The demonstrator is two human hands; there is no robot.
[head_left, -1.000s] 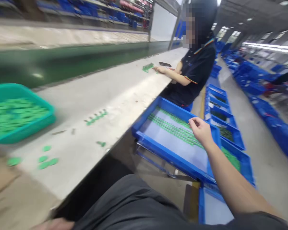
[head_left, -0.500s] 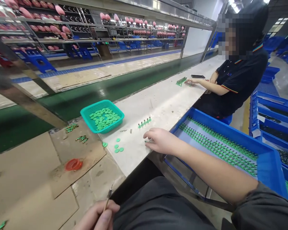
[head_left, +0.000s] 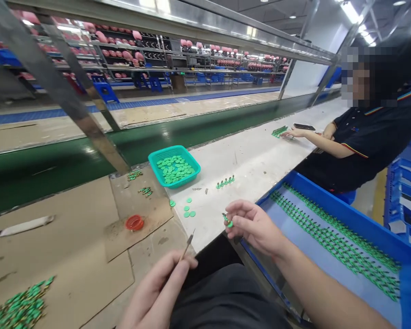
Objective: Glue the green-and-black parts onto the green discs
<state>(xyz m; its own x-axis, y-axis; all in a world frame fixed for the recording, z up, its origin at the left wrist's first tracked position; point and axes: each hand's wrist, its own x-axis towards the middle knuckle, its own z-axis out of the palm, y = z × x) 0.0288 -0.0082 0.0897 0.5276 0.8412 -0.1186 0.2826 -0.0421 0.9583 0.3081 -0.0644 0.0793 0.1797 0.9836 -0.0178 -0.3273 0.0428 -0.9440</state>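
Note:
Low in the picture, my left hand [head_left: 169, 283] pinches a thin stick-like tool [head_left: 187, 246] with a dark, fine tip pointing up. My right hand [head_left: 253, 226] is raised by the white table's near edge, its fingertips closed on a small green piece [head_left: 229, 223] with a round base. Beyond it a short row of green pieces with dark tops [head_left: 225, 182] stands upright. Several flat green discs [head_left: 187, 209] lie to the left, near a teal basket [head_left: 196, 175] holding many more discs. A red-orange dish [head_left: 134, 222] rests on brown cardboard.
A big blue tray [head_left: 349, 201] with rows of green pieces is at the right. Small green pieces [head_left: 25, 304] are heaped at lower left, near a white pen-like object [head_left: 23, 227]. A person [head_left: 380, 132] sits at the far right, hands on the table. A metal post [head_left: 71, 96] slants at left.
My right hand has lifted off the table edge with the green piece now visible in its fingers. My left hand and its tool have come up and nearer to it. The view has shifted left.

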